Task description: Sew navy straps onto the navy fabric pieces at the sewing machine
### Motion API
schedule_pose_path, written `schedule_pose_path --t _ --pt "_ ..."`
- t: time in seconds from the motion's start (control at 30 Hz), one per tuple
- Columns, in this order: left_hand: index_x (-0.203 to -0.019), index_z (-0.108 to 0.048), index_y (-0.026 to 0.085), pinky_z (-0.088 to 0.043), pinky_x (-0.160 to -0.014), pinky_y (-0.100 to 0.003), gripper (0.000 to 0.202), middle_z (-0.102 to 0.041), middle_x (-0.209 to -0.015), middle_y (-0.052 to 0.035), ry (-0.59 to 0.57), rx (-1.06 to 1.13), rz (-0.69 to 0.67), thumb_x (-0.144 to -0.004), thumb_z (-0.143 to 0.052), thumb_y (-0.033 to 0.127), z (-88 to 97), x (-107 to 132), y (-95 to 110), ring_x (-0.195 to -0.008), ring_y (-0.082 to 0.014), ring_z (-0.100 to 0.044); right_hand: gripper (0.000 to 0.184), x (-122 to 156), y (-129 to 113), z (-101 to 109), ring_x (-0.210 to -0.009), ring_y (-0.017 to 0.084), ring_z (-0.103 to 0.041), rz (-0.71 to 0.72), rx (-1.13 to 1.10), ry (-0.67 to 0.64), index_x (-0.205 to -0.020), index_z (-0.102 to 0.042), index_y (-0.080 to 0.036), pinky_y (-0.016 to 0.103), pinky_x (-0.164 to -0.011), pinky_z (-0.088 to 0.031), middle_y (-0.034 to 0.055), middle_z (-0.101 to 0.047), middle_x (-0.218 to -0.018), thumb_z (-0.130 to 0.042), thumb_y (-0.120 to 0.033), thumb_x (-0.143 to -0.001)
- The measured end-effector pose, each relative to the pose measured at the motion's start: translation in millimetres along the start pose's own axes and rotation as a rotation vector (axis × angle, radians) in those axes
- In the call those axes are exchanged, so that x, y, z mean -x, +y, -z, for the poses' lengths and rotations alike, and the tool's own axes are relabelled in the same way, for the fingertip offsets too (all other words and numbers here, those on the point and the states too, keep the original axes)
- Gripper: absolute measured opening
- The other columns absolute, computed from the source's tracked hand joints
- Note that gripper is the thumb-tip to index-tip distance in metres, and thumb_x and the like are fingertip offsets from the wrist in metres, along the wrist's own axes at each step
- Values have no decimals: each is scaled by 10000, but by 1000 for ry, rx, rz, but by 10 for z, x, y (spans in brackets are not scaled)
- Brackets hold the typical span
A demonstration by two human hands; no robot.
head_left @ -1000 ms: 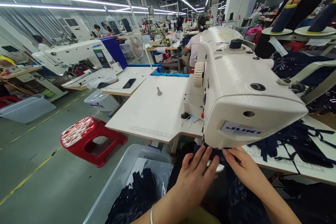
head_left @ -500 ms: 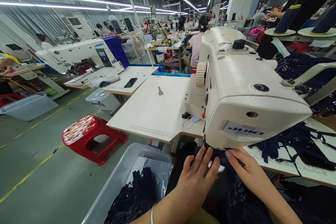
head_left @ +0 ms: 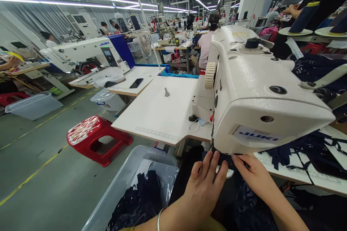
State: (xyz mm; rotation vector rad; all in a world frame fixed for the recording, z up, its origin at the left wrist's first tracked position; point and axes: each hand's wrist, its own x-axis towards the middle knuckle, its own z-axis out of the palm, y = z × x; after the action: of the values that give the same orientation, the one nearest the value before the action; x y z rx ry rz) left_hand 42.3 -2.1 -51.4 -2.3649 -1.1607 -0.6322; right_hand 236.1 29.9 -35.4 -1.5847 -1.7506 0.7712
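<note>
Under the needle end of a white JUKI sewing machine lies a strip of dark navy fabric. My left hand rests on its left part, fingers spread and pressing down flat, a bangle at the wrist. On the other side, my right hand pinches the strip's right edge between thumb and fingers. More navy cloth hangs below my right hand. The machine head hides the needle and the far side of the strip.
A clear plastic bin with navy pieces stands at lower left, beyond it a red stool. The white table bears a small grey metal piece. Navy straps lie at right. A person in pink sits ahead.
The view has shifted slightly, so the surroundings sit a little further right. Both hands keep nearly the same places at the fabric under the machine.
</note>
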Motion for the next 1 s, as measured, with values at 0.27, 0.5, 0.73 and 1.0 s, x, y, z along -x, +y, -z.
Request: schedule_pose_path --t 0.27,0.5,0.73,1.0 --pt "-1327 -534 202 -121 -1119 -356 400 -481 -1415 -64 50 -15 51 -936 -528 290 19 -48 40 -1323 -197 -401 338 -3 -46 -15 -900 269 -601 41 -6 64 -664 -665 -235 394 -833 -486 76 -669 -824 -466 -416 -867" --pt "-1256 -599 198 -119 -1126 -358 359 -559 -1342 -74 105 -7 83 -907 -528 243 19 -80 102 -1279 -200 -456 307 30 -109 -63 -944 265 -587 67 -21 118 -721 -675 -236 402 -886 -477 81 -646 -879 -457 -382 -879" --pt "-1261 -595 182 -93 -1132 -371 380 -568 -1330 -87 57 -13 77 -889 -534 225 49 -93 99 -1263 -211 -469 332 71 -171 -90 -987 277 -569 5 -32 104 -883 -708 -234 410 -864 -491 97 -633 -909 -425 -407 -903" --pt "-1220 -618 186 -151 -1112 -354 331 -589 -1303 -90 99 2 63 -911 -524 256 59 -124 58 -1254 -208 -482 322 36 -122 -95 -960 261 -585 23 -17 118 -801 -721 -233 377 -838 -497 86 -659 -929 -445 -370 -895"
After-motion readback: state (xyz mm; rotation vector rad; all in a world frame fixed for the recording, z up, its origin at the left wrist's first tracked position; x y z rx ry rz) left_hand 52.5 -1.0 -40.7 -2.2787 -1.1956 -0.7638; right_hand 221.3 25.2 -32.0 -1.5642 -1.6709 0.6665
